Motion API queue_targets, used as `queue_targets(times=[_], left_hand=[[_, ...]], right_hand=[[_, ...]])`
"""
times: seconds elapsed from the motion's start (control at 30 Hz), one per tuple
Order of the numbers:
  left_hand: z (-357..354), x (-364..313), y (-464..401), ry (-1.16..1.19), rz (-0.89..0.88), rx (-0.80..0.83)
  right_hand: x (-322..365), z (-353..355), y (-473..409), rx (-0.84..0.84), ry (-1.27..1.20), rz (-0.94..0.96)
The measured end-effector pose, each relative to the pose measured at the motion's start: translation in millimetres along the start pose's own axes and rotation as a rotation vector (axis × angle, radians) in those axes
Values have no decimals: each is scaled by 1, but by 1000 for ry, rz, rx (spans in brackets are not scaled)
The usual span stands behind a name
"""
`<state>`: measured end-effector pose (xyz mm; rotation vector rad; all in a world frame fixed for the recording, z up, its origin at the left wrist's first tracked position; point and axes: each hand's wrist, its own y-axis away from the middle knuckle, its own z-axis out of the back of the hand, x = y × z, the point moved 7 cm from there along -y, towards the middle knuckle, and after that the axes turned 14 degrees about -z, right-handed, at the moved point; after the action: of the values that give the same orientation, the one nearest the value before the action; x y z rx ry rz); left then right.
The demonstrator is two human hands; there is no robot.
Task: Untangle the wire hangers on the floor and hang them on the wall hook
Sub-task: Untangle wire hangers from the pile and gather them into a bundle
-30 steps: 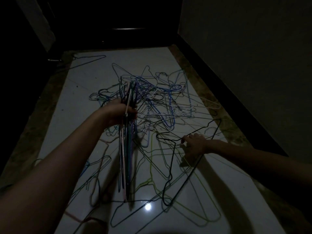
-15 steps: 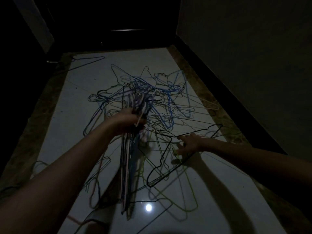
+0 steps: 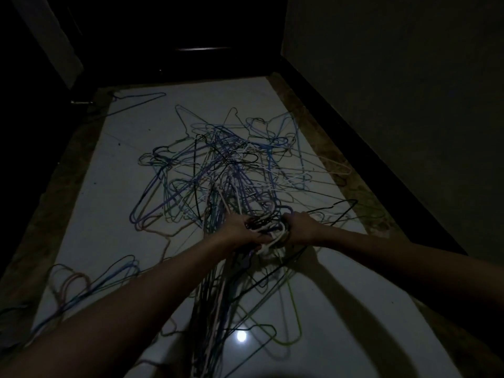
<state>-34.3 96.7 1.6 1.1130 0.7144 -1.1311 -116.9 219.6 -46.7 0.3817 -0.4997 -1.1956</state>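
Gripping the hooked tops of a bunch of hangers [image 3: 266,231], the left hand [image 3: 240,227] has its fingers curled round the wires from the left side. The right hand [image 3: 301,227] meets it from the right, fingers curled into the same cluster of hooks; in this dim light it looks to be holding a black hanger [image 3: 275,274] among them, though which wire it pinches cannot be told for sure. Both hands sit close together, nearly touching, at the middle of the view, with the forearms reaching in from the near corners.

From the held hooks the gathered bunch hangs toward the near edge, a tight sheaf of blue, white and dark wires running down between the arms. Beyond the hands, farther off, lies the tangled pile [image 3: 223,170] of wire hangers in blue, white, black and green, spread over the pale glossy floor [image 3: 114,186]. A green hanger [image 3: 293,323] lies flat on the near right, next to a bright reflected spot of light. More loose hangers [image 3: 90,282] lie at the near left, partly under the left forearm. One lone hanger [image 3: 139,98] lies at the far left by the dark doorway. A wall [image 3: 395,105] with a dark skirting runs along the right.
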Motion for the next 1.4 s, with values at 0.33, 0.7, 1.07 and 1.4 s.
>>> queue_targets(times=[0.33,0.7,1.07,1.4], left_hand=[[-16,18,-15,-266,5,20],[-20,19,-24,-120,65,48],[-30,-2,-40,-443,-161,181],[-43,-2,-37,-582,-294,254]], right_hand=[[-4,-1,6,9,-245,68],[-1,1,9,1,-320,98],[-8,3,7,76,-253,10],[-21,-2,9,111,-249,-27]])
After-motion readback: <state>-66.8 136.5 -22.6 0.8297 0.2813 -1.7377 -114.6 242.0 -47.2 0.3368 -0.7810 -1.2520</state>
